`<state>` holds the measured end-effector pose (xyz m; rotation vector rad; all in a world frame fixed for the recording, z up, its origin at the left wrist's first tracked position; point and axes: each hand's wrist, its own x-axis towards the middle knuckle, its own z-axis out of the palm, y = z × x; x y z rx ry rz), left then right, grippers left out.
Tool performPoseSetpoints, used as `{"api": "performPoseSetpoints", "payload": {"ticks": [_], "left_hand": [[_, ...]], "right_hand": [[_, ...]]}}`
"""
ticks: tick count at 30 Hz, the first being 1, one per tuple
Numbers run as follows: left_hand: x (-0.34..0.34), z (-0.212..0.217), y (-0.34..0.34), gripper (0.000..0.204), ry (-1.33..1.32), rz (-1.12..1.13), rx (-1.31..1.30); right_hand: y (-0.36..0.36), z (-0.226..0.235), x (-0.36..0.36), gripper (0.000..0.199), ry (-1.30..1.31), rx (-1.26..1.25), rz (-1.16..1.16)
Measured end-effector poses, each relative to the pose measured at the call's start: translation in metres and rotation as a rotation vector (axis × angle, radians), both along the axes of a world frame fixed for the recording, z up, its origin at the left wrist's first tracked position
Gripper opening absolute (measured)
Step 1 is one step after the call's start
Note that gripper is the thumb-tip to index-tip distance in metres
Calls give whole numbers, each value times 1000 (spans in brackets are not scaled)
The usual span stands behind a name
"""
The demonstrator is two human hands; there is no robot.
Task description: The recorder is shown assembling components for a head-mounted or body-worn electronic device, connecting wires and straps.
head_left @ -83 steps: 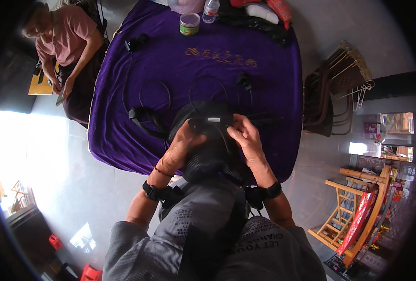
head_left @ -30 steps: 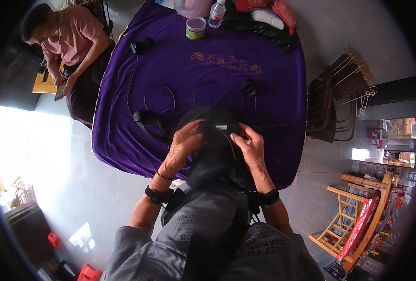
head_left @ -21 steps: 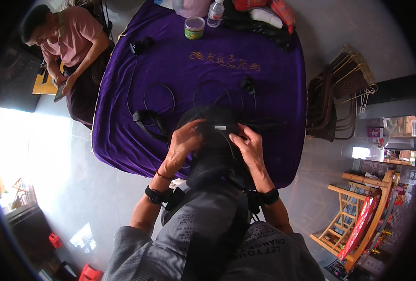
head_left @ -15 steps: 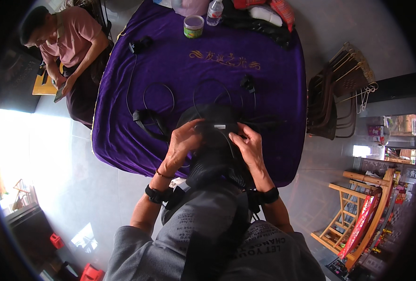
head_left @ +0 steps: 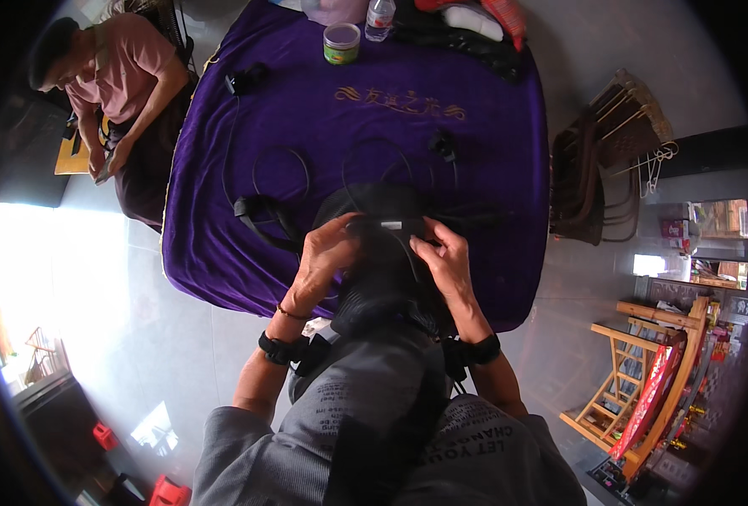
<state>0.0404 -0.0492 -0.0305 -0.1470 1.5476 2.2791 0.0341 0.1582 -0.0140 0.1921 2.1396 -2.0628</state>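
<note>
Between my two hands is a black object with a small white label (head_left: 391, 225), held at the near edge of the table; its kind cannot be made out against the dark background. My left hand (head_left: 330, 246) grips its left end with curled fingers. At the right end, my right hand (head_left: 444, 251) pinches it between thumb and fingers. A thin cable hangs near the right thumb. Both wrists wear black bands, the left one (head_left: 281, 348) and the right one (head_left: 481, 348). Just beyond lies a black strap (head_left: 264, 223) beside looped black cables (head_left: 283, 152).
Purple cloth covers the table (head_left: 214, 244). Toward its far side are small black devices (head_left: 246, 80) (head_left: 443, 145), a lidded jar (head_left: 341, 44) and a water bottle (head_left: 380, 19). A seated person (head_left: 129, 76) is at the left. Stacked chairs (head_left: 593, 160) and a wooden frame (head_left: 635, 379) stand right.
The whole view has shifted slightly, so the table sits a little further left and up. Both hands keep the same hold on the black object.
</note>
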Motion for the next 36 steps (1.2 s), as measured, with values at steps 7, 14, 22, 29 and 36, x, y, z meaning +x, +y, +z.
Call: {"api": "performPoseSetpoints", "payload": {"ticks": [7,14,22,29,36], "left_hand": [[0,-1,-1,43,-4,-20,-14],[1,-3,-1,43,-12,-13,-21],[2,-1,-1,43,-23,-5,-7],[0,1,0,43,-30,-8,10],[1,3,0,43,-43,-12,22]], "right_hand": [[-1,0,1,32,7,-13,-24],[-3,6,3,30,39,127,-11],[-3,8,4,30,34,177,11],[-4,4,4,30,34,151,-24],[-2,3,5,31,26,154,-18]]}}
